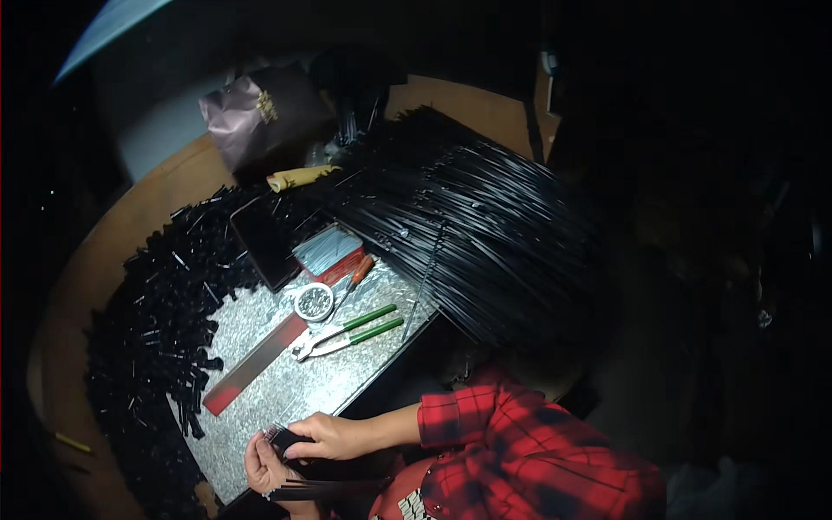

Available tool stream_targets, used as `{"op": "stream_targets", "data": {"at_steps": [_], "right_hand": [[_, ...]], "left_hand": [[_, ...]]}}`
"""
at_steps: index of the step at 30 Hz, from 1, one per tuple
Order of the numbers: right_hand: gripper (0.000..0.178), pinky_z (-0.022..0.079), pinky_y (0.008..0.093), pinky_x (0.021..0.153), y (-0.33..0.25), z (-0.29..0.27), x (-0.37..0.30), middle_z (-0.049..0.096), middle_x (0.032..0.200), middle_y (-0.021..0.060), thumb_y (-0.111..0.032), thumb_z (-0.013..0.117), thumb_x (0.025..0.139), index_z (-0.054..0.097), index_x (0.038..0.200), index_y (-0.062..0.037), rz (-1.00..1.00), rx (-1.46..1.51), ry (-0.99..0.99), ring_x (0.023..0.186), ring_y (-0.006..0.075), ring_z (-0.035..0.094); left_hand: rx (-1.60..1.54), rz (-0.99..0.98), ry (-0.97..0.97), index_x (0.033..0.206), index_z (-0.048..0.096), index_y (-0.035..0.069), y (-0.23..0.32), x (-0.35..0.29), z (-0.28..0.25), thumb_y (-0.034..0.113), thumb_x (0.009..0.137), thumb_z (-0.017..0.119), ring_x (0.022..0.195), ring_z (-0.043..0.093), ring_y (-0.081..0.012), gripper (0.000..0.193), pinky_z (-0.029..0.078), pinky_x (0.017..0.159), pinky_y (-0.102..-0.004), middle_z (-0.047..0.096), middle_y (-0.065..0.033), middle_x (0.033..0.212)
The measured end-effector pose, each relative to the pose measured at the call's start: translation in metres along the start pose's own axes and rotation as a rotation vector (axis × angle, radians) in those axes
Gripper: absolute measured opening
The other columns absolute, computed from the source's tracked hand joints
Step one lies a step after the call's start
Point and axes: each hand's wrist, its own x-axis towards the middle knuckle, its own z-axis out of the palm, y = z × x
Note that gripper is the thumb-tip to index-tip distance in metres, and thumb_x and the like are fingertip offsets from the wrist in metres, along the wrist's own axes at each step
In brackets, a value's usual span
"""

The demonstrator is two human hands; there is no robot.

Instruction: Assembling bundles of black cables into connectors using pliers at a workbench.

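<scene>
At the near edge of the grey speckled board (269,381), my left hand (266,464) grips a bundle of thin black rods (316,490), whose lengths trail back toward my lap. My right hand (325,436) reaches across from the right, its fingers closed on the rods' fanned upper ends (279,438) beside the left fingertips. The fine details at the fingertips are too small to make out. Beyond my hands lie a long flat bar (256,364) with red ends and a pair of green-handled pincers (347,333), jaws toward the left.
A white round dish (314,302) of small metal bits, an orange-handled tool (360,270) and a red box of thin wires (334,256) sit farther back. Short black pieces (156,329) heap at left; long black rods (494,225) pile at right. A phone (263,240), yellow tube (301,178) and bag (260,121) stand behind.
</scene>
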Motion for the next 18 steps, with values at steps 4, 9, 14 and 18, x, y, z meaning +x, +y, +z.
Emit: {"op": "stream_targets", "data": {"at_steps": [4,9,14,18], "right_hand": [[0.029,0.048,0.0354,0.065,0.002,-0.001,-0.002,0.063,0.076,0.0185,-0.024,0.057,0.090,0.057,0.090,0.0055,-0.061,0.028,0.044,0.071,0.0248,0.063],[0.032,0.046,0.0315,0.063,0.009,0.002,0.000,0.061,0.070,0.0081,-0.027,0.053,0.095,0.054,0.081,0.0011,-0.062,-0.023,0.004,0.066,0.0189,0.059],[0.032,0.047,0.0349,0.064,0.011,0.007,0.000,0.062,0.069,0.0111,-0.027,0.051,0.095,0.053,0.082,0.0021,-0.086,0.000,-0.004,0.066,0.0236,0.061],[0.032,0.047,0.0350,0.063,0.007,0.012,0.000,0.062,0.069,0.0113,-0.026,0.052,0.095,0.053,0.081,0.0023,-0.105,0.030,-0.004,0.066,0.0238,0.061]], "left_hand": [[0.003,-0.032,-0.041,0.114,0.053,-0.003,-0.014,0.009,-0.009,0.027,0.099,0.048,0.089,0.059,-0.0148,0.034,0.047,0.077,-0.0254,0.061,-0.0110,0.101],[0.202,0.141,-0.019,0.129,0.047,-0.002,0.016,0.065,-0.046,0.019,0.097,0.048,0.122,0.049,-0.0238,0.038,0.037,0.100,-0.0349,0.050,-0.0164,0.132],[1.339,0.630,0.064,0.132,0.043,-0.003,-0.001,0.176,-0.153,0.004,0.090,0.052,0.124,0.044,-0.0378,0.044,0.033,0.106,-0.0399,0.048,-0.0230,0.132],[1.447,0.411,-0.054,0.129,0.048,-0.001,-0.019,0.202,-0.207,-0.006,0.084,0.053,0.120,0.047,-0.0359,0.046,0.038,0.101,-0.0393,0.052,-0.0223,0.127]]}}
